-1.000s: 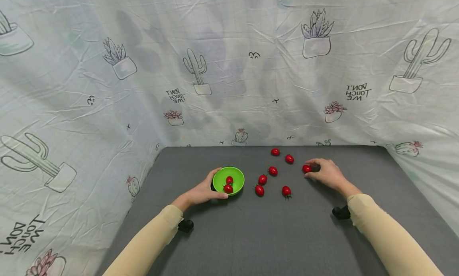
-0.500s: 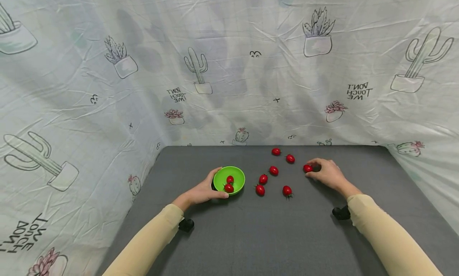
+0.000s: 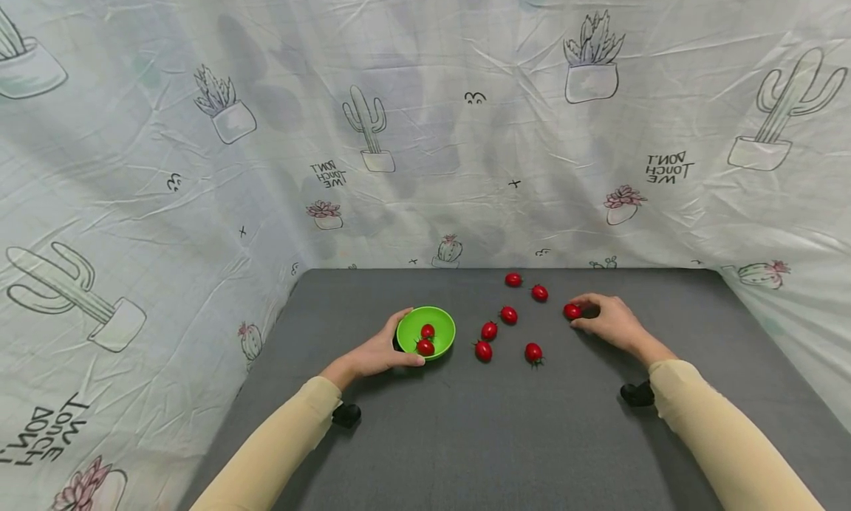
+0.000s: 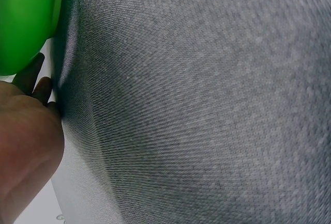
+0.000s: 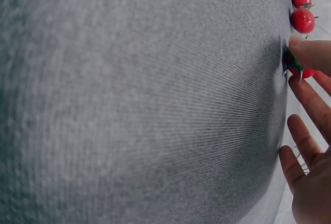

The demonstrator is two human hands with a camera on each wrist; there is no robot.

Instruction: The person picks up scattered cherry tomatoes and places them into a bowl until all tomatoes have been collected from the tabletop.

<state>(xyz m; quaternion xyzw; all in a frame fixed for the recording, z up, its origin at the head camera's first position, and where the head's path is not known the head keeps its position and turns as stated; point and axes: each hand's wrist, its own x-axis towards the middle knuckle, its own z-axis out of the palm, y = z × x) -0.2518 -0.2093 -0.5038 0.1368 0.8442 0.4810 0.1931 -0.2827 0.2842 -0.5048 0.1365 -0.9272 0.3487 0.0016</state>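
Note:
My left hand [image 3: 379, 354] grips the left side of a small green bowl [image 3: 411, 325], thumb at its near rim and fingers round the far side. Two cherry tomatoes [image 3: 425, 347] lie in the bowl. In the left wrist view the bowl [image 4: 26, 22] fills the top left corner above the hand [image 4: 31, 136]. Over on the right, my right hand [image 3: 614, 323] pinches a single cherry tomato [image 3: 572, 311] between thumb and index finger, low at the tabletop. The right wrist view shows its green stem end facing the camera, the other fingers spread out below the tomato [image 5: 307, 73].
Several loose cherry tomatoes [image 3: 508, 315] are scattered between the bowl and my right hand, two of them towards the back edge. The nearest one [image 3: 533, 353] lies at the front right of the group. A cactus-print cloth [image 3: 425, 127] hangs behind the grey table [image 3: 479, 437].
The head view has shifted very slightly. Both hands keep the same places on the bowl and the tomato, and the loose tomatoes have not moved.

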